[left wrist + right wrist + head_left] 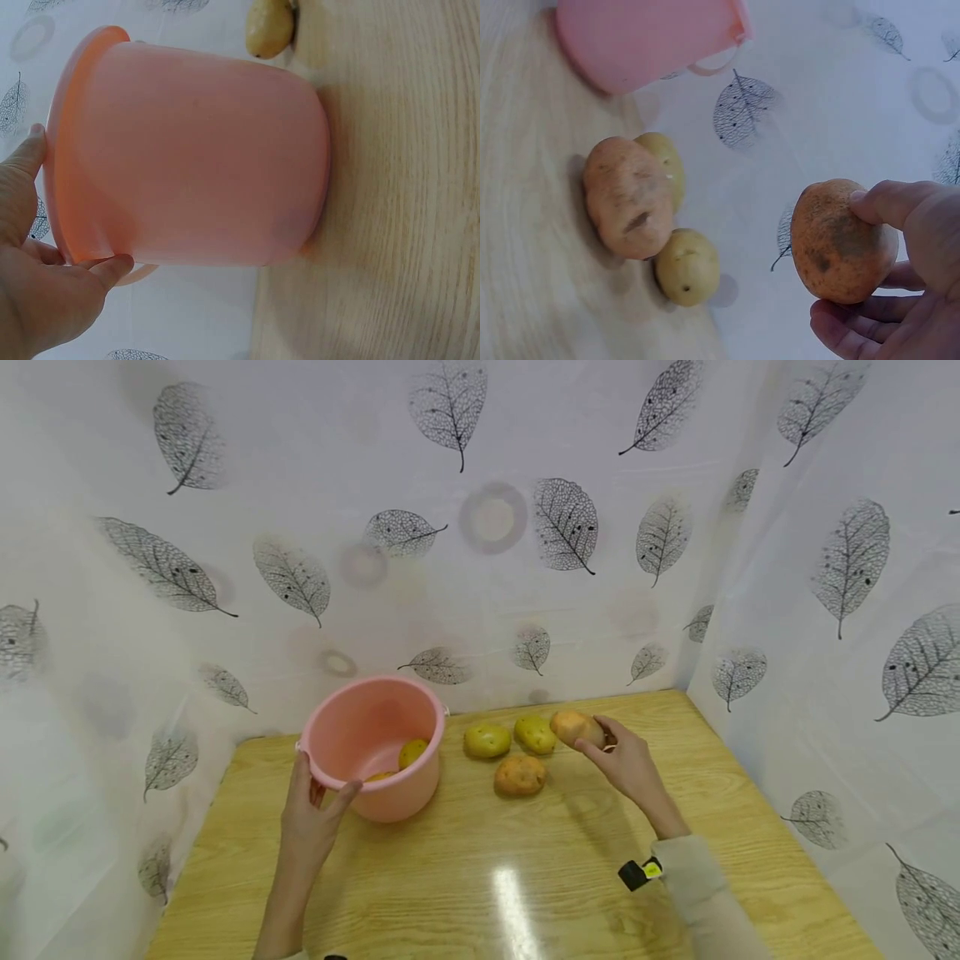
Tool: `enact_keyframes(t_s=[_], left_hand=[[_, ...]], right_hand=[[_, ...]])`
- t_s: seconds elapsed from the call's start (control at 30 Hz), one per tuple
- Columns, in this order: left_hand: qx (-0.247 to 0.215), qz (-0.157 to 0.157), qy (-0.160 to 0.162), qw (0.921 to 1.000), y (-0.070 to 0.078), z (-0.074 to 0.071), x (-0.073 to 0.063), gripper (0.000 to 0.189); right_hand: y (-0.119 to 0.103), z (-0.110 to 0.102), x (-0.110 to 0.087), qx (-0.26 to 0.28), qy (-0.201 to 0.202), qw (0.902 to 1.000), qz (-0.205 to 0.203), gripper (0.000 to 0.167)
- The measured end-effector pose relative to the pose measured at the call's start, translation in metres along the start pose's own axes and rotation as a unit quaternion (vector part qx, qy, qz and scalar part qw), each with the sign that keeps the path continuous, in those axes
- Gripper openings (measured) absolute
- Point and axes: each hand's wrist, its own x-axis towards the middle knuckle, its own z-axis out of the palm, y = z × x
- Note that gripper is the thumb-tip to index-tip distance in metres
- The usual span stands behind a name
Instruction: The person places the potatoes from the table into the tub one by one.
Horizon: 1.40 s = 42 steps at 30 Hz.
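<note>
My left hand (313, 800) grips the near rim of a pink plastic bucket (372, 739) on the wooden table, thumb on one side of the rim and fingers on the other. In the left wrist view the same hand (41, 277) holds the bucket (195, 150) at its lip. Two yellowish potatoes (412, 752) lie inside. My right hand (624, 758) pinches an orange-brown potato (576, 727) just above the table, seen close in the right wrist view as potato (841, 240) in hand (907, 300). Three more potatoes lie between bucket and hand: two yellow (487, 740), (535, 734) and one brown (520, 775).
The wooden table (525, 877) is walled at the back and both sides by a white sheet printed with leaves (487, 527). A small black and yellow wrist device (639, 872) sits at my right cuff. Bare wood lies in front of the bucket and potatoes.
</note>
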Motion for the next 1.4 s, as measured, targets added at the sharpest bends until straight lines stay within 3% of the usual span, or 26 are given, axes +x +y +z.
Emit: enact_keyframes(t_s=[0.63,1.4], left_hand=[[0.001,0.001,-0.005,1.0000,-0.002,0.001,0.001,0.102],[-0.014,0.000,0.001,0.9999,0.001,0.001,0.000,0.100]], right_hand=[[-0.027,-0.036,0.016,-0.001,0.004,0.9997,-0.024,0.069],[-0.031,-0.043,0.021,-0.003,0.014,0.9992,-0.038,0.068]])
